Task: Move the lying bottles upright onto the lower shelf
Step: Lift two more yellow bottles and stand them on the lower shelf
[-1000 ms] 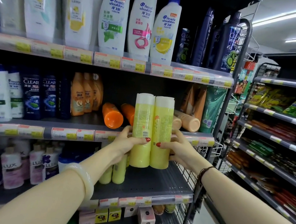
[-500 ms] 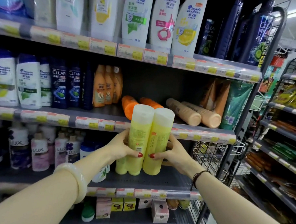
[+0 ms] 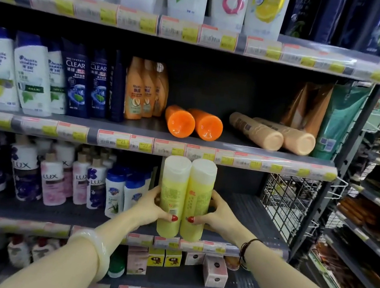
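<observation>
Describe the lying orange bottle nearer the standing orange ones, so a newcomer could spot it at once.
Find the middle shelf, the one with dark blue CLEAR bottles. Near its centre two orange bottles lie on their sides, round ends facing out, directly above the yellow bottles held upright in both hands. Take the left orange bottle: it lies beside the standing orange bottles, while its twin lies toward the tan bottles.
</observation>
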